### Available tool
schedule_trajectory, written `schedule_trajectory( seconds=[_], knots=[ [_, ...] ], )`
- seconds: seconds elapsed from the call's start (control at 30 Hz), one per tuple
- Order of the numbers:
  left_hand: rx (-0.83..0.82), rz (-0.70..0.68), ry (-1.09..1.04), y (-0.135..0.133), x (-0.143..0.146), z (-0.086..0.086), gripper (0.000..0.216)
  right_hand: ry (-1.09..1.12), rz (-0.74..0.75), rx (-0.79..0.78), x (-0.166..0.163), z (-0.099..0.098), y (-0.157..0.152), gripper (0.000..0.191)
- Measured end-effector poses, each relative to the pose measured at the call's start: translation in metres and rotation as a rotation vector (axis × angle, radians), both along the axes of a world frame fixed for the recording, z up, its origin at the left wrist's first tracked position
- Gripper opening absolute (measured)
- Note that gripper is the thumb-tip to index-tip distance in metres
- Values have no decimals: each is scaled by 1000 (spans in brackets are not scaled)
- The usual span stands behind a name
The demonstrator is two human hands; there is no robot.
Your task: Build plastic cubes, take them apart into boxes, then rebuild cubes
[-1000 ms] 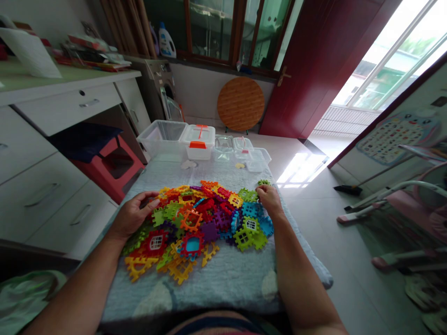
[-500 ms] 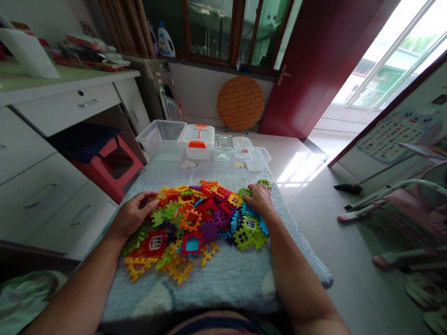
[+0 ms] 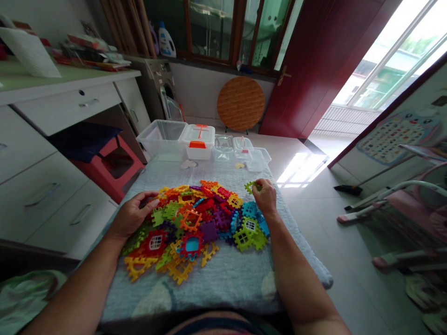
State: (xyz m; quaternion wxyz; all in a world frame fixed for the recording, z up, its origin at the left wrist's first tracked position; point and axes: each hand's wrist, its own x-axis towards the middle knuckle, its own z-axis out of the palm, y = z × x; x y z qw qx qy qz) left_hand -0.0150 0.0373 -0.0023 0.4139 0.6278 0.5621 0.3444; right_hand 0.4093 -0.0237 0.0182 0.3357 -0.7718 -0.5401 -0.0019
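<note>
A heap of colourful plastic interlocking building blocks point(image 3: 209, 230) with notched edges lies on the cloth-covered table point(image 3: 209, 293). At its left side rests my left hand point(image 3: 134, 215), thumb and fingers apart, touching the blocks with nothing gripped. My right hand point(image 3: 266, 197) pinches a green building block point(image 3: 250, 187) just beyond the heap's right end; the fingers hide part of it. Nearer to me on that side lie a blue block point(image 3: 249, 209) and a green block with a white window point(image 3: 250, 224). A red block with a white window point(image 3: 155, 242) is at the left front.
Along the table's far edge stand an open clear bin point(image 3: 162, 139), a lidded box with orange latches point(image 3: 199, 142) and smaller clear containers point(image 3: 258, 159). A red stool point(image 3: 117, 160) is on the left, beside white drawers point(image 3: 52, 200). A pink chair point(image 3: 401, 200) stands to the right.
My right hand has shifted slightly right and drawn a green block off the heap's right end, uncovering more of the blue block. My left hand has stayed in place.
</note>
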Motion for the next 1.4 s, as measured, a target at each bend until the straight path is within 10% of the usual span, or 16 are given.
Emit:
schedule_trajectory(
  seconds=[0.6,1.17,1.4],
  knots=[
    [-4,7,-31,-2,3,3,60,595,255,-82,13,11,-8,30],
    [10,17,3,-4,5,8,60,-61,146,-313,-2,0,4,25],
    [35,19,30,-3,4,6,58,41,153,-301,3,1,9,4]
  ],
)
